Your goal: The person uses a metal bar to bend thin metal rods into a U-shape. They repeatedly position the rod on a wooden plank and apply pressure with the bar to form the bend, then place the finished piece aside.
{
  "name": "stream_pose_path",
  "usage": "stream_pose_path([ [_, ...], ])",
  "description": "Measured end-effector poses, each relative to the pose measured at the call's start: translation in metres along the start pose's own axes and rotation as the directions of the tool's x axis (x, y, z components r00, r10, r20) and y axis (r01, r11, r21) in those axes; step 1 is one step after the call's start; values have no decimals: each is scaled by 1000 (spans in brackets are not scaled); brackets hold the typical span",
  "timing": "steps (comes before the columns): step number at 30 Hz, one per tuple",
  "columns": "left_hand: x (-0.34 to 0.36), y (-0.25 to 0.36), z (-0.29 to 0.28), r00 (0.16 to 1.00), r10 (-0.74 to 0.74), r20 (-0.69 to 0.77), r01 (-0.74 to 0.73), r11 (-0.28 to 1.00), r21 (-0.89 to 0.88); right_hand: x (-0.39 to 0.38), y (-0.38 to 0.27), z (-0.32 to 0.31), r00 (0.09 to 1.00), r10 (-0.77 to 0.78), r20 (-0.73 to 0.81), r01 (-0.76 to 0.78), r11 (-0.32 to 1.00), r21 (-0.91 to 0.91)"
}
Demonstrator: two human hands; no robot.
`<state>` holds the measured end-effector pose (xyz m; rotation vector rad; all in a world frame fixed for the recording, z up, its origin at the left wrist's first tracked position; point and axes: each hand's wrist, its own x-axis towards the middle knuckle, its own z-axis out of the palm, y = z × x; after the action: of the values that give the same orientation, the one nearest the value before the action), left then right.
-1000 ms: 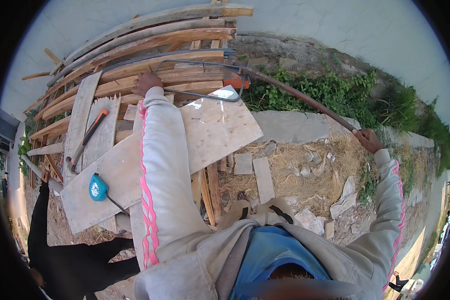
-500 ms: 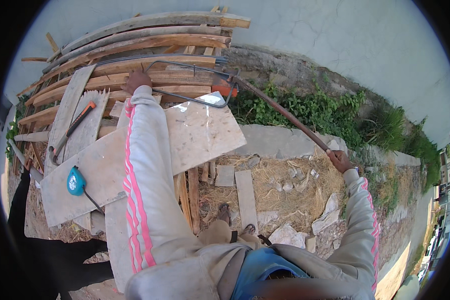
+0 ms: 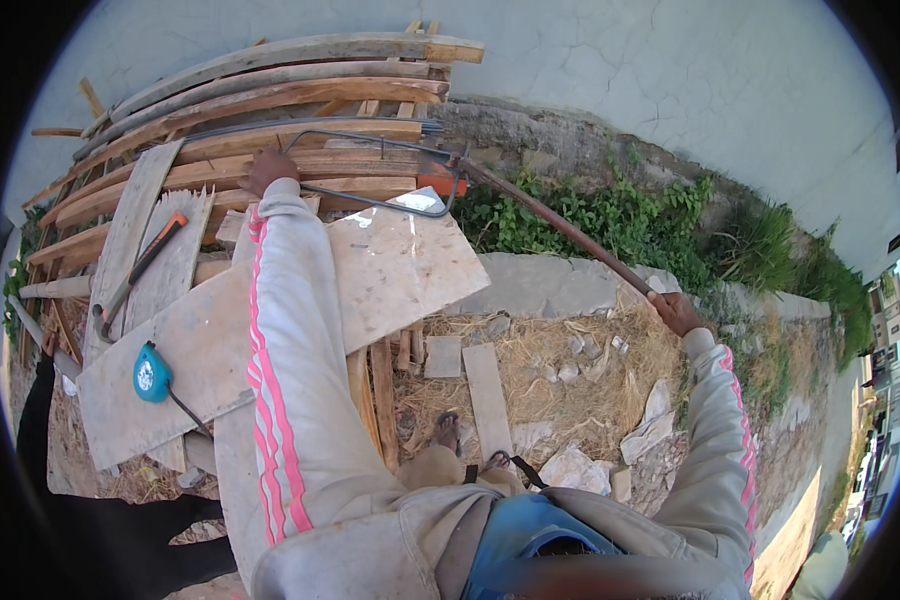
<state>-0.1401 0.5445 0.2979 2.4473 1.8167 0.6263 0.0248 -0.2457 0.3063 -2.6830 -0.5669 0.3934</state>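
My left hand [image 3: 268, 172] is closed around the left end of a bent steel rod [image 3: 370, 199], which forms a long loop over the stacked timber. Fingers on the far side of that hand are partly hidden. At the loop's right end, a rusty metal bending bar [image 3: 560, 226] meets the rod beside an orange-red block [image 3: 444, 185]. My right hand [image 3: 678, 312] grips the bar's near end, out to the right with the arm extended. Below the loop lies a pale plywood board [image 3: 410, 265], its corner close to the rod.
A hammer [image 3: 150, 262] with an orange-and-black handle and a teal tape measure [image 3: 151, 374] lie on boards at left. Long timbers [image 3: 270, 95] stretch along the wall. A person in black [image 3: 120, 530] stands at lower left. Green plants [image 3: 610, 220] grow by the wall; straw and rubble [image 3: 560, 375] cover the ground.
The view has shifted slightly. Both hands keep their holds, and the bar stays at nearly the same angle, its gripped end a little higher in the picture.
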Motion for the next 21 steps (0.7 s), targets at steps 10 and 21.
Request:
stream_pose_path([
  [10,0,1,7,998,17,-56,-18,999,-31,-79,-75,2,979,4,-201,-48,976,-214],
  [21,-77,61,-69,840,315,-442,-505,751,-425,-171,-147,46,948,-51,-313,-31,968,-250],
])
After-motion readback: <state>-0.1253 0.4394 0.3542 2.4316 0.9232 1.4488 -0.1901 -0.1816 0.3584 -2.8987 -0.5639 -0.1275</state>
